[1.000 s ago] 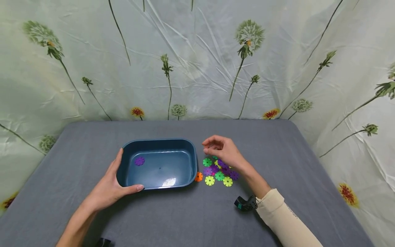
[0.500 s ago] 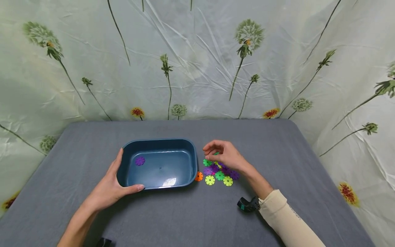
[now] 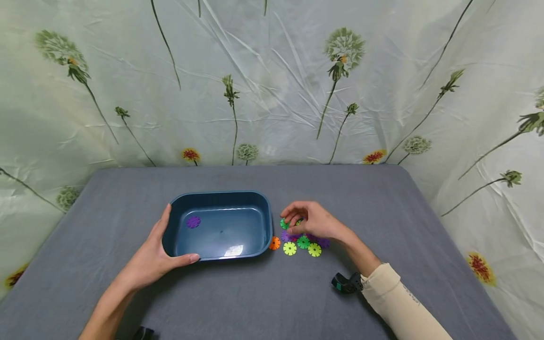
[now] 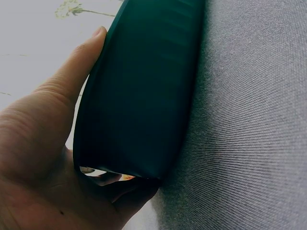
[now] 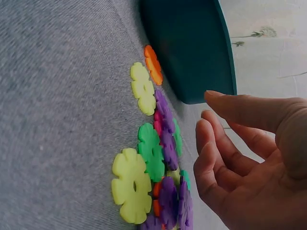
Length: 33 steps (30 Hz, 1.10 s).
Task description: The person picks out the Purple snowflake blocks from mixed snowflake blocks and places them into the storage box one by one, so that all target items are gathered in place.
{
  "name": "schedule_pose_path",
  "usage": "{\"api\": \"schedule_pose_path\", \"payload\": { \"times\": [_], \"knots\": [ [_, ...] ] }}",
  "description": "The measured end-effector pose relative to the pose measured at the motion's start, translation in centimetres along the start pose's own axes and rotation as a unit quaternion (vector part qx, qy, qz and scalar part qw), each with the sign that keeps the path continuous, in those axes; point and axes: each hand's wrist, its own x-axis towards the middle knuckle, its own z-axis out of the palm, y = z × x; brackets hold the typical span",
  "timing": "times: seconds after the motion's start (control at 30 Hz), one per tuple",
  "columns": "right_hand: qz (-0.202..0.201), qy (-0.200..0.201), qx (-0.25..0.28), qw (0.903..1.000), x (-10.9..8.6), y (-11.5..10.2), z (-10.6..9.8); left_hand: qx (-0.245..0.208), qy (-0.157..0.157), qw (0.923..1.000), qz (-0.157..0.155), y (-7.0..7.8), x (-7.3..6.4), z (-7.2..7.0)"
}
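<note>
Fingers dipping now: my right hand [image 3: 312, 221] has come down over the last second, from above the heap's far edge to right over the loose heap of flower-shaped plastic discs in purple, green, yellow and orange [image 5: 151, 154]. They are curved, with a small gap between thumb and fingertips, and the wrist view shows nothing held there. That drop, as I judge it, puts the nearest pieces about within reach, though I see no disc clearly touched.

Over on the other side, my left hand [image 3: 153, 257] hasn't budged. It grips the left end of the dark blue-green rectangular plastic tray [image 3: 204, 245], thumb on the near rim, fingers round the end wall, so the tray sits steady on the grey cloth-covered bench [image 3: 255, 300].

Inside, one notched purple plastic disc [image 3: 193, 222] lies flat towards the left, just where it was. All the other discs I can see are outside, right of the tray: an orange disc [image 3: 275, 243] just beside its wall, two yellow discs [image 3: 315, 250] along the near edge, a green disc [image 3: 303, 242] between and slightly behind them. Purple ones overlap further in, partly hidden under my hand.
</note>
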Motion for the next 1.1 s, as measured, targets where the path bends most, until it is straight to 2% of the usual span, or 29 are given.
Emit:
{"api": "schedule_pose_path", "payload": {
  "times": [0.47,0.73,1.1],
  "knots": [
    [-0.004,-0.055,-0.057,0.9968,-0.12,0.66,0.14,0.01,-0.003,0.9999,-0.012,0.22,0.01,0.13],
    [-0.006,-0.069,-0.075,0.9948,-0.1,0.88,0.32,0.009,-0.002,0.9999,-0.014,0.11,-0.13,0.12],
    [-0.015,-0.068,-0.091,0.9934,0.02,0.86,0.3,0.005,-0.001,0.9999,-0.011,0.12,0.05,-0.03]
  ]
}}
